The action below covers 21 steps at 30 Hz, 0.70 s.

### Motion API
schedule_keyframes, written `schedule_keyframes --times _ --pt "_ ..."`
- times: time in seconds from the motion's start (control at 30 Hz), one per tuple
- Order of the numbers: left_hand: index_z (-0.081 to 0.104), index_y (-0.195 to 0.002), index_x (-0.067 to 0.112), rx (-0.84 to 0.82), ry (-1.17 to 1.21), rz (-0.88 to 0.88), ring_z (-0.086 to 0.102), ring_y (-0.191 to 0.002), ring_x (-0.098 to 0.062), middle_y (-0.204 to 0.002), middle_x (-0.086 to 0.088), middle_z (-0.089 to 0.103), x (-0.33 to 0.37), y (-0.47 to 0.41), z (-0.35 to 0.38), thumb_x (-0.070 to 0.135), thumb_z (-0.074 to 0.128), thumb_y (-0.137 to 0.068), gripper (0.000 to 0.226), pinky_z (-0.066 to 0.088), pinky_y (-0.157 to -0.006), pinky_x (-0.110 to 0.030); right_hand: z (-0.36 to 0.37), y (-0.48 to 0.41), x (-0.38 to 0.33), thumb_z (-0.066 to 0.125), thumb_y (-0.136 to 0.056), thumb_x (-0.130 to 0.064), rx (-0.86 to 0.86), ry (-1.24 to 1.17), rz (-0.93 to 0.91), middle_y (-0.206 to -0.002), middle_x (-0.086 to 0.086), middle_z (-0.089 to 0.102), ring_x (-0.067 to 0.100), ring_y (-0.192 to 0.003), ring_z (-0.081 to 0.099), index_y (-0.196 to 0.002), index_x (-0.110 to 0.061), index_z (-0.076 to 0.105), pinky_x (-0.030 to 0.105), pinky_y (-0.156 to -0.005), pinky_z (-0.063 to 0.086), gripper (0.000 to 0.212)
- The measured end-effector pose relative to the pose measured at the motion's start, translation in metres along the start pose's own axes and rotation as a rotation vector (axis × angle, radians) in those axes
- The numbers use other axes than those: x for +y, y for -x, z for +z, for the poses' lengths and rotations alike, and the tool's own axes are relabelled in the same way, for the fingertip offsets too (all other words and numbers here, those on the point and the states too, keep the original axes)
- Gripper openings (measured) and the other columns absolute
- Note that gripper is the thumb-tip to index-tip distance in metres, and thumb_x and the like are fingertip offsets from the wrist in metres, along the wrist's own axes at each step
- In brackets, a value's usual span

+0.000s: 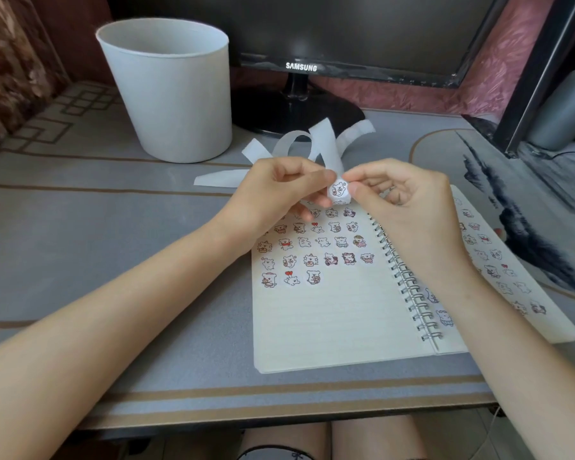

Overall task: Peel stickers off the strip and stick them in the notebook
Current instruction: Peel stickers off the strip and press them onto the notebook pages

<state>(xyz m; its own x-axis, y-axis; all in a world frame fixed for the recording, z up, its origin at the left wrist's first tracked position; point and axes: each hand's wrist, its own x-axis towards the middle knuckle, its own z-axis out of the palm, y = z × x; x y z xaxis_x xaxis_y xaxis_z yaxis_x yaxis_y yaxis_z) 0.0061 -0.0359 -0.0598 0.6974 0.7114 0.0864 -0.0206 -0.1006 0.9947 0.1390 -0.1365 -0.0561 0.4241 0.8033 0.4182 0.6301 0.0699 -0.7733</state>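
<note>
A spiral notebook [332, 323] lies open on the desk, its left page carrying several rows of small cartoon stickers. Above its top edge my left hand [279, 190] pinches the white sticker strip [322, 147], whose empty backing curls away toward the monitor. My right hand [402, 197] pinches a sticker [338, 191] with a cartoon animal at the strip's near end. The two hands' fingertips nearly touch around it. The right page [498, 267], partly hidden by my right forearm, also holds stickers.
A white bin [170, 94] stands at the back left of the desk. A black Samsung monitor [312, 34] on a round stand [299, 117] is behind the hands. A grey speaker [565, 111] sits at the far right. The desk front edge [279, 406] runs above my knees.
</note>
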Motion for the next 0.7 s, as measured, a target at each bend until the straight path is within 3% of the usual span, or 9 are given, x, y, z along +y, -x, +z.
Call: schedule_keyframes --times 0.07,0.17,0.23,0.37,0.5,0.7 --pt "0.068 -0.082 0.007 0.000 -0.004 0.008 0.064 -0.062 -0.004 -0.063 0.008 0.068 0.0001 0.0000 0.0002 0.012 0.061 -0.090 0.012 0.048 -0.051 -0.015 0.0000 0.0001 -0.0001 0.068 -0.084 -0.012 -0.002 0.019 0.002 -0.082 -0.008 0.072 0.011 -0.074 0.063 -0.090 -0.018 0.074 0.031 -0.070 0.052 0.011" --pt "0.069 -0.083 0.006 0.004 -0.001 0.016 0.064 -0.062 -0.004 -0.063 0.006 0.067 -0.0007 -0.0005 0.0004 0.012 0.062 -0.090 0.012 0.048 -0.050 -0.015 -0.0002 0.0007 -0.0014 0.071 -0.082 -0.013 -0.011 0.040 -0.010 -0.080 -0.008 0.070 0.000 -0.066 0.056 -0.088 -0.017 0.073 0.011 -0.060 0.040 0.008" --pt "0.070 -0.085 0.004 0.008 0.005 0.013 0.064 -0.063 -0.004 -0.066 0.004 0.067 -0.0014 -0.0008 0.0006 0.012 0.063 -0.089 0.012 0.047 -0.050 -0.015 -0.0004 0.0015 -0.0030 0.073 -0.080 -0.013 -0.010 0.055 -0.022 -0.080 -0.008 0.068 -0.003 -0.060 0.054 -0.087 -0.016 0.073 0.007 -0.057 0.038 0.008" --pt "0.070 -0.085 0.002 0.006 0.001 0.004 0.065 -0.063 -0.005 -0.074 -0.001 0.068 -0.0020 -0.0008 0.0010 0.013 0.064 -0.088 0.012 0.046 -0.050 -0.014 -0.0003 0.0018 -0.0033 0.076 -0.078 -0.015 0.010 0.133 -0.053 -0.075 -0.014 0.057 -0.004 -0.055 0.049 -0.085 -0.016 0.072 0.006 -0.057 0.034 0.008" --pt "0.070 -0.086 -0.002 0.010 -0.004 -0.005 0.066 -0.066 -0.007 -0.078 -0.005 0.068 -0.0022 -0.0014 0.0014 0.013 0.065 -0.087 0.016 0.046 -0.051 -0.015 -0.0009 0.0008 0.0007 0.074 -0.079 -0.017 0.001 0.168 -0.053 -0.079 -0.013 0.057 0.003 -0.064 0.049 -0.083 -0.018 0.071 0.009 -0.060 0.033 0.005" --pt "0.067 -0.081 0.000 0.020 0.016 -0.067 0.064 -0.060 -0.005 -0.069 -0.001 0.065 -0.0026 -0.0021 0.0011 0.014 0.063 -0.089 0.017 0.047 -0.050 -0.014 -0.0026 0.0080 -0.0071 0.068 -0.085 -0.018 0.010 0.315 -0.216 -0.089 -0.007 0.059 0.010 -0.081 0.049 -0.084 -0.017 0.066 0.019 -0.080 0.038 0.002"
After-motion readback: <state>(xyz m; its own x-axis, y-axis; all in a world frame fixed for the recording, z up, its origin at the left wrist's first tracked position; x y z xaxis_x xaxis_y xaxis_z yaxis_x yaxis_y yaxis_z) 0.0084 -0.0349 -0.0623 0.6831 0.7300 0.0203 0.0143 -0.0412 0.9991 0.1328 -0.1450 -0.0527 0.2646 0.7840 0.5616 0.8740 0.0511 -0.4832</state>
